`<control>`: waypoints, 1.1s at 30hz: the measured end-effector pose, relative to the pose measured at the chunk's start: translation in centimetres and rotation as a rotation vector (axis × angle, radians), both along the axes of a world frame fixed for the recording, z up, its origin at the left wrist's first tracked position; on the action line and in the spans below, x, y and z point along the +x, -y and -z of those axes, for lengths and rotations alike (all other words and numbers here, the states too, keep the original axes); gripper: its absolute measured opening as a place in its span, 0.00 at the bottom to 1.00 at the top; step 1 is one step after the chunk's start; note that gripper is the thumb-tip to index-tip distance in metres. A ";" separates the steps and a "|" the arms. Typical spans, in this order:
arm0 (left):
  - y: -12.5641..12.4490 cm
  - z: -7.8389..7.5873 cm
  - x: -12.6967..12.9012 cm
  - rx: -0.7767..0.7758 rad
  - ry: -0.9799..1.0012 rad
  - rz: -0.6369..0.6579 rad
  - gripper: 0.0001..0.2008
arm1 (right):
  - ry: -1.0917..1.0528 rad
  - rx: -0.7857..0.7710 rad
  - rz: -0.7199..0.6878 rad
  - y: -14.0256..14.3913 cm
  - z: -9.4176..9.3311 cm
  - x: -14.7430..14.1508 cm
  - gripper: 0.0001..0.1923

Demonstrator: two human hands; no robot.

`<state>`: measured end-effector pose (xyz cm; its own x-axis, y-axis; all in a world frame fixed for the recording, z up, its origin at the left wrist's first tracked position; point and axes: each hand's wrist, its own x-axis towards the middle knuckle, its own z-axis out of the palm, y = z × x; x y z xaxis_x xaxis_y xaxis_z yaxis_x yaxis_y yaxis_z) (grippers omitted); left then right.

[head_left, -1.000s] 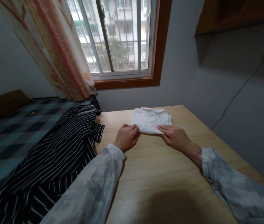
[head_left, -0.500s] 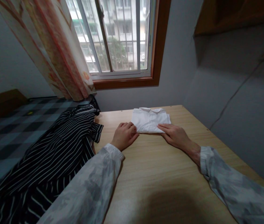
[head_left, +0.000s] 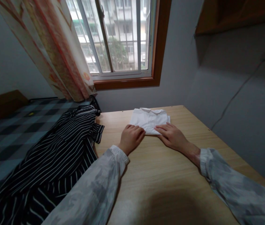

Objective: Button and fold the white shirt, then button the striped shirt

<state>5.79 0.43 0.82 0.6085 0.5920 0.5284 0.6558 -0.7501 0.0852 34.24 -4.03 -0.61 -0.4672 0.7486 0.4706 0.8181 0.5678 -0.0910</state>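
Observation:
A white collared shirt (head_left: 149,118), folded into a flat rectangle, lies near the far edge of the wooden table. Its collar faces the window. My left hand (head_left: 132,138) is closed at the shirt's near left corner, its fingers curled over the cloth. At the near right edge, my right hand (head_left: 174,137) grips the cloth, fingers stretched over the top and thumb along the front edge. Both hands hide parts of the near hem.
A black shirt with white stripes (head_left: 59,153) lies spread on the checked bed (head_left: 7,128) left of the wooden table (head_left: 151,175). Ahead are a window (head_left: 123,37) and a patterned curtain (head_left: 59,53). A cable (head_left: 235,93) hangs along the right wall.
My left hand has slid right along the shirt's near edge, and its fingers have curled more. My right hand has shifted slightly left, bringing both hands closer together.

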 end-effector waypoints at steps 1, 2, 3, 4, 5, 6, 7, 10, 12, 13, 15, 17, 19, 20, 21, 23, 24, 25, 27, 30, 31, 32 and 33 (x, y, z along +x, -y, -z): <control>0.0 0.1 0.2 -0.013 0.023 -0.020 0.15 | 0.001 0.015 -0.020 -0.1 0.1 0.0 0.21; -0.1 0.2 0.3 -0.025 0.045 -0.040 0.16 | -0.002 0.028 -0.040 -0.3 0.2 -0.1 0.21; -0.1 0.3 0.5 -0.033 0.062 -0.056 0.16 | -0.009 0.037 -0.059 -0.4 0.3 -0.1 0.21; -0.1 0.3 0.7 -0.040 0.074 -0.068 0.16 | -0.019 0.042 -0.075 -0.5 0.5 -0.1 0.21; -0.1 0.4 0.9 -0.045 0.081 -0.070 0.16 | -0.029 0.044 -0.090 -0.6 0.6 0.0 0.21; -0.1 0.4 1.0 -0.050 0.079 -0.059 0.15 | -0.035 0.045 -0.100 -0.7 0.7 0.0 0.20; 0.0 0.4 1.1 -0.055 0.072 -0.035 0.15 | -0.040 0.045 -0.106 -0.8 0.7 0.0 0.20; 0.4 0.1 1.4 -0.078 0.061 0.053 0.13 | -0.050 0.043 -0.107 -0.8 0.8 0.1 0.20; 0.7 0.0 1.6 -0.116 0.106 0.050 0.11 | -0.057 0.044 -0.105 -0.8 0.8 0.0 0.20; 0.9 -0.1 1.8 -0.147 0.146 0.026 0.10 | -0.060 0.047 -0.107 -0.8 0.8 0.0 0.20; 1.2 0.1 2.2 -0.247 0.264 -0.037 0.11 | -0.059 0.051 -0.109 -0.8 0.7 -0.1 0.20; 1.3 0.4 2.6 -0.381 0.394 -0.073 0.15 | -0.055 0.055 -0.107 -0.7 0.6 -0.2 0.20; 1.2 0.8 2.8 -0.495 0.477 -0.079 0.20 | -0.051 0.053 -0.102 -0.7 0.6 -0.2 0.19; 1.2 1.0 2.8 -0.531 0.493 -0.082 0.21 | -0.051 0.051 -0.100 -0.7 0.6 -0.3 0.19; 1.1 1.1 2.8 -0.555 0.500 -0.087 0.20 | -0.052 0.049 -0.097 -0.7 0.6 -0.3 0.19; 0.9 1.3 2.8 -0.605 0.521 -0.094 0.17 | -0.053 0.043 -0.095 -0.6 0.6 -0.3 0.20; 0.8 1.4 2.7 -0.633 0.540 -0.083 0.16 | -0.052 0.042 -0.094 -0.6 0.6 -0.3 0.20; 0.7 1.4 2.6 -0.654 0.561 -0.064 0.15 | -0.051 0.041 -0.093 -0.6 0.6 -0.3 0.20; 0.6 1.4 2.5 -0.650 0.592 -0.022 0.14 | -0.045 0.042 -0.087 -0.6 0.5 -0.3 0.20; 0.7 1.3 2.4 -0.564 0.596 -0.008 0.12 | -0.022 0.062 -0.072 -0.5 0.3 -0.4 0.19; 0.8 1.2 2.4 -0.530 0.580 -0.007 0.12 | -0.013 0.071 -0.070 -0.5 0.2 -0.4 0.19; 1.0 1.1 2.4 -0.490 0.553 0.000 0.12 | -0.005 0.079 -0.071 -0.5 0.2 -0.3 0.19; 1.2 0.9 2.4 -0.441 0.516 0.014 0.11 | 0.001 0.083 -0.074 -0.5 0.2 -0.3 0.19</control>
<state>8.24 -0.73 -0.11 0.3520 0.8127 0.4644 0.4393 -0.5816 0.6847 33.99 -3.56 -0.78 -0.5199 0.6704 0.5294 0.7739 0.6320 -0.0403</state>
